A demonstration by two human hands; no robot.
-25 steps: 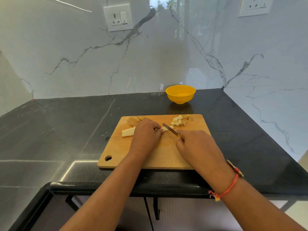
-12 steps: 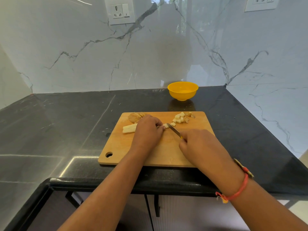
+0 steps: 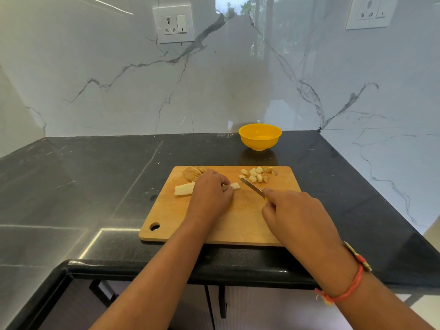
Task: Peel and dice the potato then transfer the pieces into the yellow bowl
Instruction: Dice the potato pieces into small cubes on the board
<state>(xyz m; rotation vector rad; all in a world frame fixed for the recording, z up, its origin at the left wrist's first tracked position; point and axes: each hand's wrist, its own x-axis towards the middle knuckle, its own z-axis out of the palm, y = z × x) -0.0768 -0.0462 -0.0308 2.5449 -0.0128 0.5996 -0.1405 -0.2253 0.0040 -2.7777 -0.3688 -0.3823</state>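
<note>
A peeled potato strip (image 3: 183, 188) lies across a wooden cutting board (image 3: 214, 225). My left hand (image 3: 209, 196) curls over its middle and holds it down, so only its two ends show. My right hand (image 3: 297, 217) grips a small knife (image 3: 252, 188), whose blade points up-left just right of the strip's short end. A heap of diced potato pieces (image 3: 257, 174) sits at the board's far right. Sliced potato with peel (image 3: 191, 173) lies at the board's far left. The yellow bowl (image 3: 260, 136) stands behind the board near the wall.
The board lies on a black stone counter (image 3: 95, 177) in a corner of marble walls. The counter's front edge (image 3: 166, 267) runs just below the board. Two wall sockets (image 3: 173, 24) sit high on the back wall.
The knife blade has shifted slightly right, off the strip's end. My left hand stays on the strip. The camera has tilted, so everything sits a little lower in the frame.
</note>
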